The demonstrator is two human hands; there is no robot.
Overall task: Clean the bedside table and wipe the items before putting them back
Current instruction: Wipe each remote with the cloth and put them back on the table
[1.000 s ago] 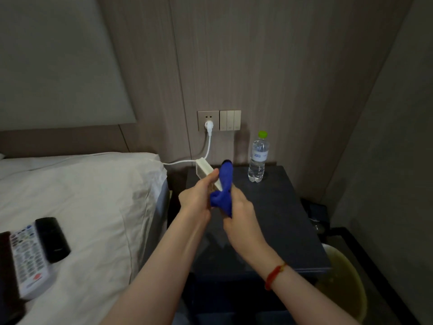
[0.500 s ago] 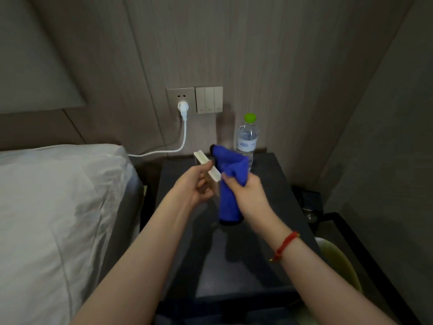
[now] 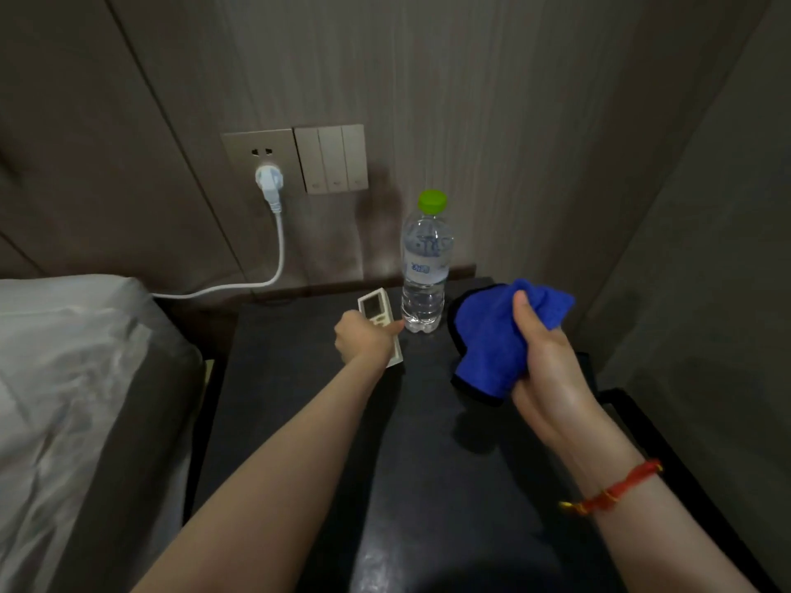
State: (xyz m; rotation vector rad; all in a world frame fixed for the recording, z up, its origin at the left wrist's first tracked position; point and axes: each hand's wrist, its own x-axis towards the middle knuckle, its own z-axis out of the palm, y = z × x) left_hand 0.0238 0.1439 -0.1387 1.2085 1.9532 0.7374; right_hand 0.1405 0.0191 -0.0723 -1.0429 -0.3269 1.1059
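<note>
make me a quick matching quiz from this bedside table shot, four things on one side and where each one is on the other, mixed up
Things:
1. blue cloth
2. white remote
3. water bottle
4. white plug

Places:
a. in the wall socket
b. gripped in the right hand
c. standing upright at the back of the bedside table
d. held in the left hand, low over the table, beside the bottle

Pairs: 1-b, 2-d, 3-c, 4-a
</note>
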